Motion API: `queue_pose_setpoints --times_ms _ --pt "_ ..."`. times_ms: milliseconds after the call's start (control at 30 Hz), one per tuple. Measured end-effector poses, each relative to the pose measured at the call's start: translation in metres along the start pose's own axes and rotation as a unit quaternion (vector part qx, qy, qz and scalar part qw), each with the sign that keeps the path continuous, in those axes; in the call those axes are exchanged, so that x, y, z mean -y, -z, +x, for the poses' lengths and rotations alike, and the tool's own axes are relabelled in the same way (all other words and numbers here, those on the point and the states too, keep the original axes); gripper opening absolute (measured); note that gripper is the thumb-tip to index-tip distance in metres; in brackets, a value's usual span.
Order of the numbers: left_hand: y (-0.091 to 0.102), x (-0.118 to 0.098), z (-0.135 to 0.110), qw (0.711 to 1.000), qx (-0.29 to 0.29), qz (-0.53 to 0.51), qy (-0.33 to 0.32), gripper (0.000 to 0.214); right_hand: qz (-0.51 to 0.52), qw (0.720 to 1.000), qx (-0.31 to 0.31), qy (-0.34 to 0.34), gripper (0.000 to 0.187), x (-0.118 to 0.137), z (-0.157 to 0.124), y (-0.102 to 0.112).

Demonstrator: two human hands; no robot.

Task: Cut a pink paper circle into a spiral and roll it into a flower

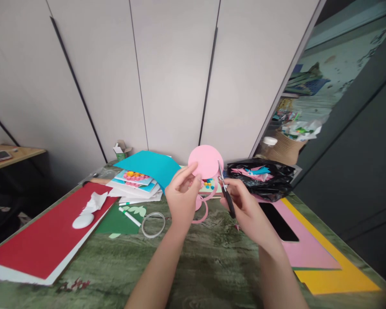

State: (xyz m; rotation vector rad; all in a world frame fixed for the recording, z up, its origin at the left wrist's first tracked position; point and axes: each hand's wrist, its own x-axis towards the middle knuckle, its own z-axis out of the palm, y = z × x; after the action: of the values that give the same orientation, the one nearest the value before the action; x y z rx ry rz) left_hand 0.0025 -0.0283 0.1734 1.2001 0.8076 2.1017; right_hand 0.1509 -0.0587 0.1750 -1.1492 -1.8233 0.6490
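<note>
My left hand [182,193] pinches a pink paper disc [206,160] and holds it upright above the table. A thin pink strip [204,210] curls down from the disc's lower edge. In my right hand [244,206] is a pair of black-handled scissors [225,191], fingers through the handles. Their blades point up at the disc's right edge. Both hands hover over the green table [209,257].
A red sheet [48,236] with a crumpled tissue and a white oval lies left. A blue sheet [151,165], craft cards, a marker [129,216] and a tape ring [153,224] sit behind. A black bag of scraps [266,178] and pink and yellow sheets [328,274] lie right.
</note>
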Motion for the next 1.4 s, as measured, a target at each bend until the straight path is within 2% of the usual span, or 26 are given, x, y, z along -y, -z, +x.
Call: queue_pose_setpoints --times_ms 133,367,667,1067,1400 --pt "-0.0018 0.0006 -0.0015 0.999 0.006 -0.034 0.027 0.039 0.001 1.000 0.012 -0.006 0.029 0.0032 0.0000 -0.0012" --pt "-0.0030 -0.0005 -0.0034 0.999 0.019 -0.023 0.041 0.041 0.014 1.000 -0.005 -0.006 0.028 0.0034 -0.0002 -0.0049" --pt "-0.0023 -0.0041 -0.0031 0.999 0.042 0.013 0.006 0.037 0.030 0.999 -0.021 0.009 0.028 0.0048 0.0016 -0.0030" --pt "-0.0008 -0.0013 -0.0038 0.999 0.016 0.024 -0.014 0.021 0.030 0.999 -0.022 0.012 0.030 0.0035 -0.0001 -0.0027" --pt "-0.0026 -0.0035 -0.0047 1.000 0.006 0.009 0.001 0.029 0.025 1.000 -0.003 0.006 0.030 0.0042 -0.0009 -0.0027"
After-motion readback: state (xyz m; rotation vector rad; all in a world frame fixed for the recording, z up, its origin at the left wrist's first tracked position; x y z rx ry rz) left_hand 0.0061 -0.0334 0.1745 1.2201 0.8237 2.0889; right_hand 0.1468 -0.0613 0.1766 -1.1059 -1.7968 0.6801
